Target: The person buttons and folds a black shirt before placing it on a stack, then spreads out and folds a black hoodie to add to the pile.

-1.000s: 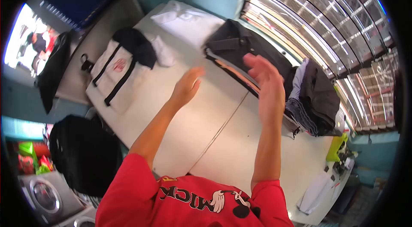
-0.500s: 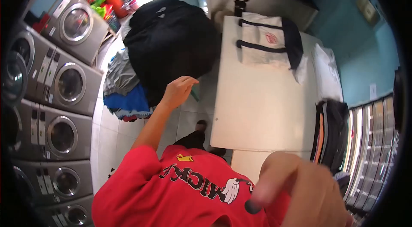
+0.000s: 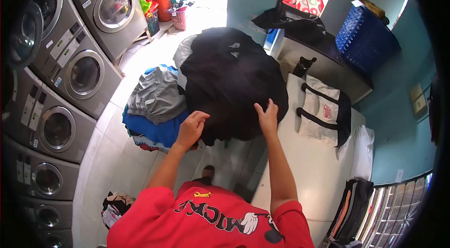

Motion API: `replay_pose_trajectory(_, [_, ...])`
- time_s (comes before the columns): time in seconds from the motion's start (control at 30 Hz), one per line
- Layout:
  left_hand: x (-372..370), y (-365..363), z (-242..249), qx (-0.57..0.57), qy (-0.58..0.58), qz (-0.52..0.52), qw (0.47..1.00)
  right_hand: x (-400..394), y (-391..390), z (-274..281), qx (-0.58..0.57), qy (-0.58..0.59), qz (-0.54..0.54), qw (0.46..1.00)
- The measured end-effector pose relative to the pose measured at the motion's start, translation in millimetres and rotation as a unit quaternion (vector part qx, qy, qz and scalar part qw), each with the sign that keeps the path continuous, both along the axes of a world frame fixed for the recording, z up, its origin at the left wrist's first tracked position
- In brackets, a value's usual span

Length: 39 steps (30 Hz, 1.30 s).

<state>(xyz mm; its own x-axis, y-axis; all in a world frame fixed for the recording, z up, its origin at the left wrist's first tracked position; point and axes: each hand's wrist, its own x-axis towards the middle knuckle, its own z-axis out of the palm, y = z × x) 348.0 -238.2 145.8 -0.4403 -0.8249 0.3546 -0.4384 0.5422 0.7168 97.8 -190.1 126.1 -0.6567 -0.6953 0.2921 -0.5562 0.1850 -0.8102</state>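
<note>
A large black cloth (image 3: 234,79) with a small pale logo is spread over a heap in front of me. My left hand (image 3: 191,129) is at its lower left edge, fingers bent together; what they hold, if anything, is too small to make out. Over the cloth's right side, my right hand (image 3: 267,114) has its thumb and fingers apart with nothing between them. Grey clothing (image 3: 157,95) lies on blue clothing (image 3: 152,128) just left of the black cloth.
Stacked washing machines (image 3: 77,76) line the left. At the right stands a white table (image 3: 290,168) with a cream-and-black bag (image 3: 323,112). Behind it are a small black animal (image 3: 303,66) and a blue basket (image 3: 365,37). More clothes (image 3: 115,208) lie low at left.
The view has tilted up, showing the doorway. My right hand has moved from close to the camera out to the black cloth. My left hand remains near the cloth's lower edge.
</note>
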Motion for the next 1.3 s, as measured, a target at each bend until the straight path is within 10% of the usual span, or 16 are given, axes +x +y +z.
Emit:
replay_pose_trajectory(0.17, [-9.2,-32.6,-4.5,0.166,0.150,-0.129,0.966,23.5,-0.3,23.5,0.154,-0.167,-0.020,0.974])
replay_pose_trajectory(0.33, [-30.6,-43.9,1.7,0.287,0.143,-0.204,0.925,2.6,-28.7,94.2,-0.070,-0.330,0.138,0.931])
replay_pose_trajectory(0.4, [-38.2,-45.9,9.4,0.162,0.185,-0.175,0.953,-0.8,-45.9,138.2,-0.152,-0.450,0.097,0.875])
replay_pose_trajectory(0.57, [-50.9,-57.8,0.6,0.285,0.307,-0.116,0.900,-29.6,-54.8,268.8,-0.341,-0.427,0.170,0.820])
replay_pose_trajectory(0.67, [-61.4,-62.8,9.5,0.486,0.479,-0.159,0.713,-55.9,-18.5,301.9,-0.305,-0.421,0.310,0.796])
replay_pose_trajectory(0.8, [-84.3,-79.8,25.4,0.584,0.586,-0.175,0.534,-29.1,2.6,305.1,-0.403,-0.350,0.095,0.840])
replay_pose_trajectory(0.97, [-135.8,-130.6,-9.7,0.583,0.544,-0.155,0.583,-43.4,3.7,314.0,-0.336,-0.374,0.119,0.856])
replay_pose_trajectory(1.03, [-149.8,-164.1,8.1,0.601,0.685,-0.161,0.379,-38.8,-4.3,320.6,-0.335,-0.364,0.115,0.862])
replay_pose_trajectory(1.23, [-180.6,-329.7,88.1,0.251,0.773,-0.396,0.428,-30.6,-39.0,335.9,-0.317,-0.333,0.158,0.874])
replay_pose_trajectory(1.3, [-184.7,-345.0,130.6,-0.094,0.538,-0.162,0.822,-33.6,-38.9,333.0,-0.343,-0.343,0.134,0.864])
